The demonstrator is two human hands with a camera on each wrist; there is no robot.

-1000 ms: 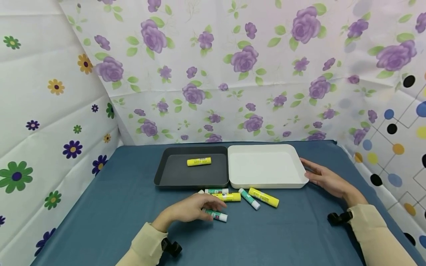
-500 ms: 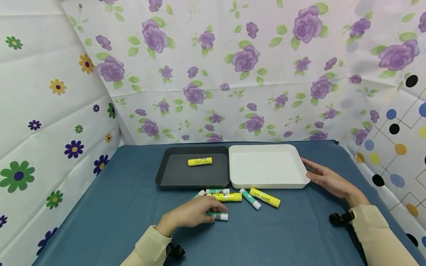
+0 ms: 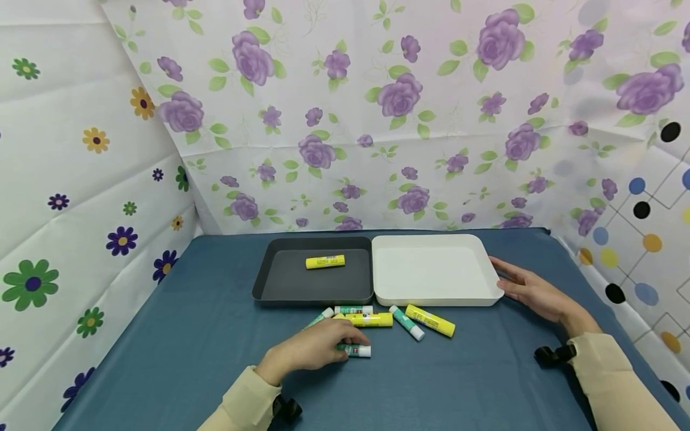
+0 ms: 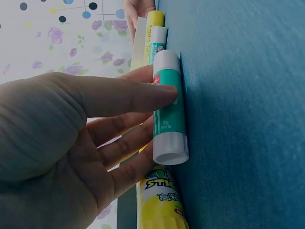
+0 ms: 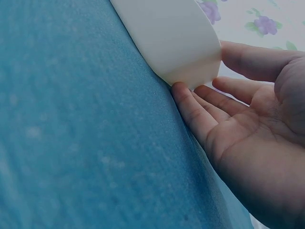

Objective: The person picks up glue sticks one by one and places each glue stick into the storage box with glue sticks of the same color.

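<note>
My left hand [image 3: 309,348] pinches a green glue stick [image 4: 170,112] with white ends, the thumb across its near side and fingers behind it. The stick lies on or just over the blue cloth; I cannot tell which. At the right, my right hand [image 3: 541,297] touches the corner of the white tray [image 5: 171,43] with its fingers extended. Close beyond the left hand lie a yellow glue stick [image 3: 372,320] and two green glue sticks, one flat [image 3: 353,309] and one slanted [image 3: 322,316], partly hidden by the hand.
A dark grey tray [image 3: 286,284] stands beside the white one, holding a yellow glue stick [image 3: 325,261]. In front of the white tray lie another green glue stick [image 3: 406,324] and a yellow glue stick [image 3: 430,321]. Floral cloth [image 3: 377,120] hangs behind the table.
My left hand has moved slightly right and its fingers have closed around the near green glue stick. The right hand has stayed at the white tray's edge.
</note>
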